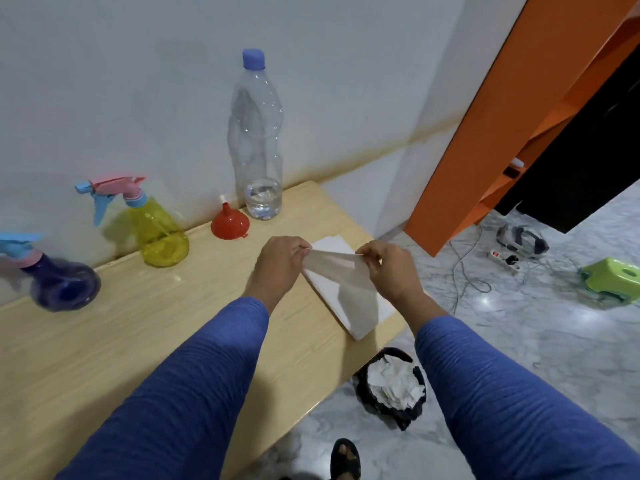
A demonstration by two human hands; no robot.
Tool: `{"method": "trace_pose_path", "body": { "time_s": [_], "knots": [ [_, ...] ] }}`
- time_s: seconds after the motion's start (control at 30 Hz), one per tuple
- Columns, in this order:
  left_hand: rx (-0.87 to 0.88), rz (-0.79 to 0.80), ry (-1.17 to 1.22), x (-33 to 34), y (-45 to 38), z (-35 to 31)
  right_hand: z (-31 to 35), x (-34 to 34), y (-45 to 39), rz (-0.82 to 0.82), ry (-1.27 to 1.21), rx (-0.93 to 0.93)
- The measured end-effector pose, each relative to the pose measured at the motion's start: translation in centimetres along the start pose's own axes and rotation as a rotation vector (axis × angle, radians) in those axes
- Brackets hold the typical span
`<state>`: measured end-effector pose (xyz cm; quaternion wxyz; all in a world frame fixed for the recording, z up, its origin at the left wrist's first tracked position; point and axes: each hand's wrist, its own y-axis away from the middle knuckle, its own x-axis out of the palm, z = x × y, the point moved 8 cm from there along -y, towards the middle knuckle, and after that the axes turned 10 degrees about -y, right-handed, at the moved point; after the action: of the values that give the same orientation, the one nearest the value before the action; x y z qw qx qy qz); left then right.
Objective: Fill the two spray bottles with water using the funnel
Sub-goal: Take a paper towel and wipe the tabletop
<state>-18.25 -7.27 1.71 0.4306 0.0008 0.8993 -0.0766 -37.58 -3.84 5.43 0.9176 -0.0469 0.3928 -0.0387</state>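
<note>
Blue ribbed sleeves fill the foreground, reaching forward over the pale wood-grain bench [104, 358]. Left hand [277, 263] and right hand [388, 268] each pinch an upper corner of a thin, limp tissue sheet [341, 275], fingers curled tight on it, stretching it between them above a flat white tissue stack [349, 306] at the bench's right edge.

Taking the red plastic funnel [229, 223] as landmark: it sits mouth-down, spout up, just beyond the left hand, which is the nearer one. Right of it, close by, stands a tall crumpled clear water bottle [258, 140], upright, blue-capped, with only a little water at its base. Left of the funnel stands the yellow translucent spray bottle [157, 233]; farther left, the dark blue spray bottle [60, 285], blurred. Both appear capped with trigger heads, so I judge filling done or paused.
</note>
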Motion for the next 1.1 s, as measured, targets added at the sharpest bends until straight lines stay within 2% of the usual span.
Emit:
{"method": "trace_pose_path", "body": {
  "time_s": [0.27,0.43,0.63,0.7,0.77,0.87,0.97,1.1],
  "knots": [
    [-0.097,-0.279,-0.097,-10.7,-0.4,5.9,8.3,6.7,-5.4,0.149,-0.087,-0.166],
    [-0.274,-0.368,-0.079,-12.1,3.3,10.8,10.6,12.2,-6.9,0.252,-0.143,-0.244],
    [-0.382,-0.285,-0.097,-5.9,7.4,14.8,6.1,18.1,-5.6,0.492,-0.055,-0.236],
    [-0.426,-0.24,-0.183,-4.1,7.8,15.5,4.8,19.5,-5.1,0.561,-0.001,-0.239],
    [-0.463,-0.238,-0.294,-3.3,7.5,15.9,4.5,20.4,-4.7,0.536,0.026,-0.262],
    [-0.471,-0.258,-0.381,-2.9,6.2,16.1,5.5,22.3,-3.6,0.473,0.127,-0.44],
    [-0.443,-0.181,-0.461,-1.9,4.7,16.4,6.2,23.6,-3.6,0.506,0.062,-0.375],
    [-0.58,-0.017,-0.477,-0.4,4.1,18.1,6.3,25.4,-4.8,0.522,0.116,-0.368]
  ]
}}
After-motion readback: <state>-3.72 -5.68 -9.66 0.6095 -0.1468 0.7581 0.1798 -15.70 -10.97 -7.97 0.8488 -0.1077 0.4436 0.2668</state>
